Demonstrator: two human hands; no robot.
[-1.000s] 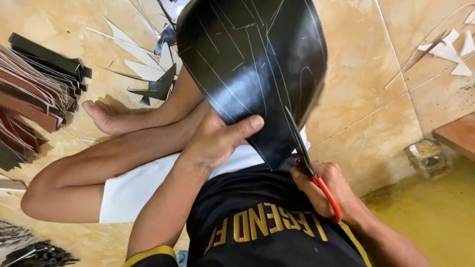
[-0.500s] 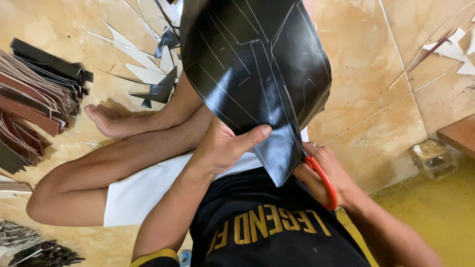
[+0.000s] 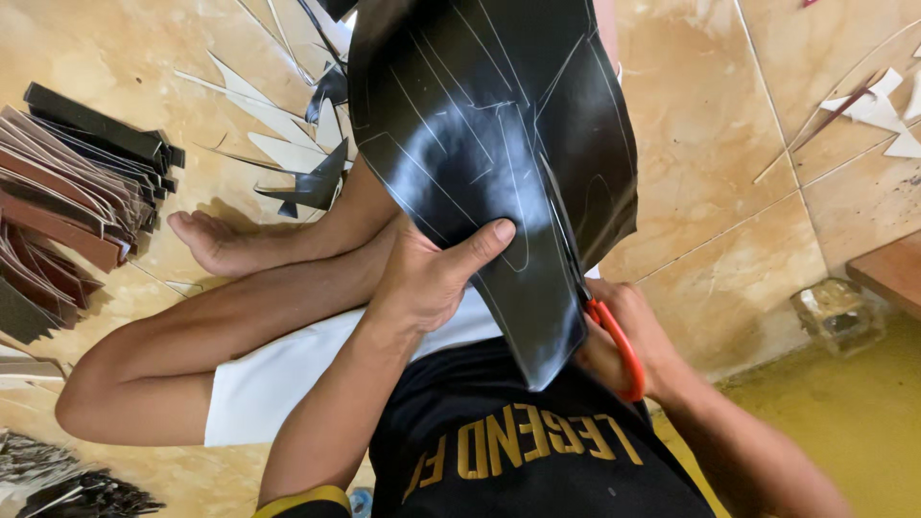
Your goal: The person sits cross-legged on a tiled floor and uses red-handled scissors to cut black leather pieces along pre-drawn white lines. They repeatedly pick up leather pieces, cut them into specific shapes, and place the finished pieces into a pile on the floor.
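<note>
Hands at work on a large black sheet (image 3: 489, 125) of stiff, glossy material, seen from above by a person seated cross-legged on a tan tiled floor (image 3: 710, 173). The sheet stands tilted over the lap, marked with pale scribed pattern lines; its upper edge runs out of the top of the view, and its lower edge narrows to a point just above the black shirt (image 3: 537, 451).

Left hand (image 3: 432, 278): closed on the sheet's lower left edge, thumb laid flat across the marked face, remaining fingers hidden behind the material.

Right hand (image 3: 628, 336): fingers curled through the red handles of a pair of scissors (image 3: 600, 307), gripping them. The dark blades rise along a scribed line near the sheet's right side, and a narrow strip of the sheet lies to the right of the blades. Whether the blades are parted or closed cannot be told.

Surroundings: bare legs and a foot (image 3: 216, 245) lie folded beneath the sheet to the left. A stack of brown and black strips (image 3: 67, 192) sits at the left edge of the view, well apart from the hands. Pale and black pointed offcuts (image 3: 297, 153) lie on the floor just beyond the foot; more pale offcuts (image 3: 878, 110) lie at the far right. Bare tile shows to the right of the sheet, between it and a small clear container (image 3: 835, 312).
</note>
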